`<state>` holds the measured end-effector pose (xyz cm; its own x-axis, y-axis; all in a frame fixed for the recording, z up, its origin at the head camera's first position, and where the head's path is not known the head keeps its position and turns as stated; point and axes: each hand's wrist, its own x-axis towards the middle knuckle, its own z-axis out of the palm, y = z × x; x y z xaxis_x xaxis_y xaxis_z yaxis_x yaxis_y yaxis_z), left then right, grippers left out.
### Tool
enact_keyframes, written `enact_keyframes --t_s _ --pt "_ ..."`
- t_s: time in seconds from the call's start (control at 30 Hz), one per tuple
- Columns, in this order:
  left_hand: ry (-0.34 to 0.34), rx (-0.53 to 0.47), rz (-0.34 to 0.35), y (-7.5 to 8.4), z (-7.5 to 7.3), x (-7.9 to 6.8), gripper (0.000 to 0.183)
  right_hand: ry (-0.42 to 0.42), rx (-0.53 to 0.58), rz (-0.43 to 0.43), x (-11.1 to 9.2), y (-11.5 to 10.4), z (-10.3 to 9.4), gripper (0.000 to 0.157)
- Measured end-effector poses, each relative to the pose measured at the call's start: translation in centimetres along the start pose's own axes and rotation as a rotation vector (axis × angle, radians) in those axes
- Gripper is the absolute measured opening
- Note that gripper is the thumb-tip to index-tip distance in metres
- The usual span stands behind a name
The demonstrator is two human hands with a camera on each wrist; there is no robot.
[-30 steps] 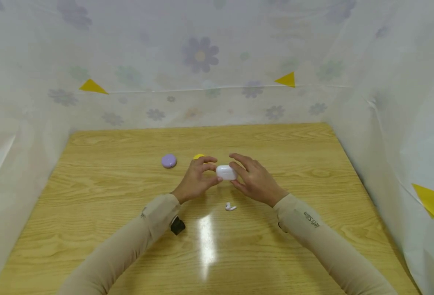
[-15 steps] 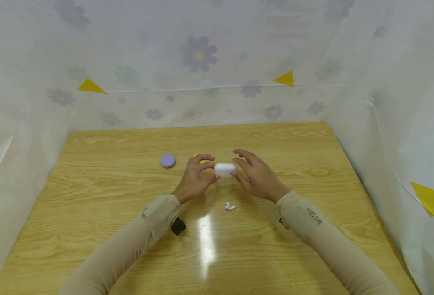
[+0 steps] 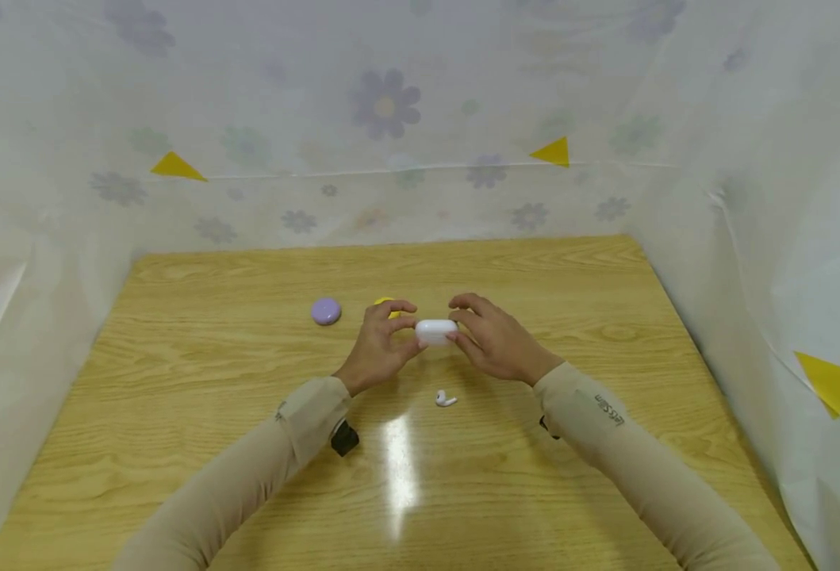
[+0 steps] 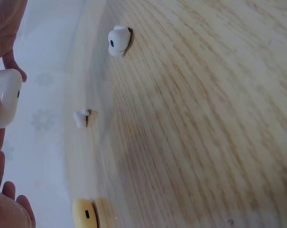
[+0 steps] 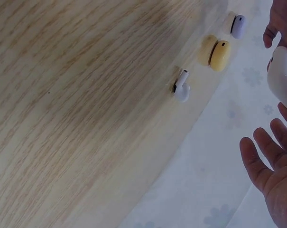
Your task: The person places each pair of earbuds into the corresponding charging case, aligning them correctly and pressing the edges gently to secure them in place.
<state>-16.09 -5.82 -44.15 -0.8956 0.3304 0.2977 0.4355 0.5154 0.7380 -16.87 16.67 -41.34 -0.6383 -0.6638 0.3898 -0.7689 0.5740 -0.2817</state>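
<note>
A white earbud case [image 3: 436, 332] is held above the table, its lid down as far as I can see. My left hand [image 3: 377, 347] pinches its left end between thumb and fingers. At the right end, my right hand [image 3: 500, 339] grips with thumb and index finger, the other fingers spread loosely. Below the case a white earbud [image 3: 444, 399] lies on the table. Two earbuds show in the left wrist view: a nearer earbud [image 4: 119, 42] and a farther, blurred one. In the right wrist view, the case [image 5: 283, 78] is partly cut off by the frame edge.
A round purple case [image 3: 326, 312] lies beyond the left hand. Beside it sits a yellow case [image 3: 384, 302], partly hidden behind that hand in the head view. Flower-patterned white sheeting [image 3: 387, 198] walls the back and sides of the wooden table [image 3: 198, 349].
The right index finger has shifted from the case's front face to behind its right end. The case has tilted slightly and the left hand has stayed nearly still.
</note>
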Motion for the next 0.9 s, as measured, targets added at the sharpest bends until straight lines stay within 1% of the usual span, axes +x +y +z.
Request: enact_keyframes --t_s 0.13,0.47,0.7,0.9 --pt "0.002 0.017 0.017 -0.01 0.01 -0.02 0.024 -0.003 0.020 -0.008 0.06 0.05 0.00 0.017" --pt "0.012 0.023 0.018 -0.04 -0.01 -0.07 0.027 -0.051 -0.021 0.021 0.31 -0.18 0.08 0.024" --pt "0.006 0.006 0.004 -0.01 -0.19 -0.12 0.027 -0.039 -0.044 0.019 0.60 -0.28 0.19 0.022" --pt "0.018 0.000 0.018 0.06 -0.27 -0.06 0.028 -0.021 -0.025 0.034 0.94 -0.25 0.07 0.019"
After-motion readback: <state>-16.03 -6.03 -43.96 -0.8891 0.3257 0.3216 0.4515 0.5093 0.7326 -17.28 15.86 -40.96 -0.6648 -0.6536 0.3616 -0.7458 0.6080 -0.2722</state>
